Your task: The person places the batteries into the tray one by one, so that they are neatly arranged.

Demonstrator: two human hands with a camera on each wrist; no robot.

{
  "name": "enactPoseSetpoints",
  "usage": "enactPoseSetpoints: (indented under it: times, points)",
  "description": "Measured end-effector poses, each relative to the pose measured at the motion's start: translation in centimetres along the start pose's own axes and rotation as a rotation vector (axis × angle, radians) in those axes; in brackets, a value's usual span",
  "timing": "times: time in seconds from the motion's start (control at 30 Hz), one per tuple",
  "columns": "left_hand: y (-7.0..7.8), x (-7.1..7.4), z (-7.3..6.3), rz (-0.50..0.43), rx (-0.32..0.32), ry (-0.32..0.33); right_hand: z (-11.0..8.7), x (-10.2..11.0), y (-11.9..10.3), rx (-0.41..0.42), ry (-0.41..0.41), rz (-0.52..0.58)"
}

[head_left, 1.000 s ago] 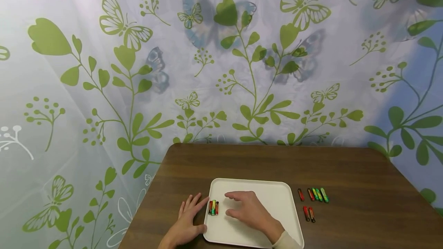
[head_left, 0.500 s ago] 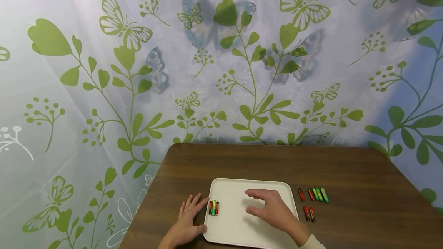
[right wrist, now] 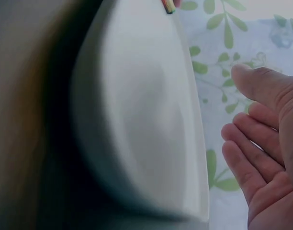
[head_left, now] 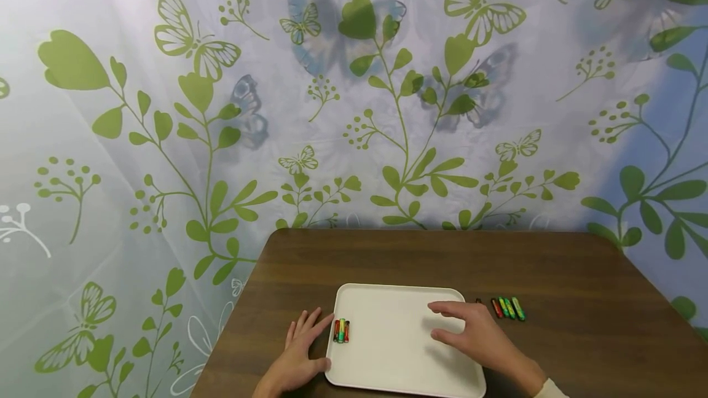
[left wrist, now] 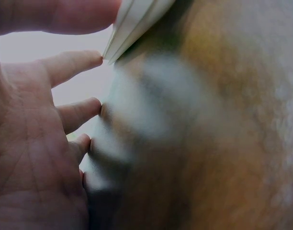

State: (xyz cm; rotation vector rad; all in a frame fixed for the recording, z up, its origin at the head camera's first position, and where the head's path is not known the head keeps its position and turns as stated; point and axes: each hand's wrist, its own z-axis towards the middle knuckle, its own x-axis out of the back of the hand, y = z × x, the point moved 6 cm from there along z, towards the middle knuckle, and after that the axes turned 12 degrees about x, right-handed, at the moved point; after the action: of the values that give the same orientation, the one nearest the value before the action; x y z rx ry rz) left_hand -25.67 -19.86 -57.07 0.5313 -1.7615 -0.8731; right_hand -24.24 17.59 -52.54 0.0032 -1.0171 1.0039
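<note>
A white tray lies on the table, with three small batteries side by side near its left edge, red ones outside and a green-yellow one between. My left hand rests at the tray's left rim, fingers spread and holding nothing. In the left wrist view its thumb and a fingertip touch the tray rim. Above the tray's right side hovers my right hand, thumb and fingers apart, with nothing between them. Right of the tray lie more batteries: a red one and several green ones. The right hand partly covers this area.
The dark wooden table reaches back to a pale curtain printed with green leaves and butterflies. The tray's raised rim runs all round it.
My right hand has moved right across the tray, away from the three batteries, and now hides the nearer red ones on the table. The left hand has stayed at the rim.
</note>
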Motion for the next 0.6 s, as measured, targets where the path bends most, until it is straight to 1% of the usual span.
enactPoseSetpoints:
  times: [0.07, 0.13, 0.2, 0.4, 0.6]
  points:
    - [0.0, 0.0, 0.0, -0.001, 0.0, 0.0, -0.5, 0.7, 0.2, 0.011, 0.01, -0.024]
    - [0.1, 0.0, 0.1, -0.004, -0.001, -0.001, -1.2, 1.3, 0.5, 0.005, 0.012, -0.032]
    - [0.1, -0.1, 0.1, -0.003, -0.001, -0.002, -2.0, 1.9, 0.8, -0.01, 0.012, -0.042]
    - [0.0, -0.1, 0.2, -0.001, 0.001, -0.004, -4.0, 3.2, 2.1, -0.079, 0.015, -0.023]
    - [-0.1, 0.0, 0.2, -0.003, 0.004, -0.002, -5.6, 4.2, 3.1, -0.114, 0.006, -0.064]
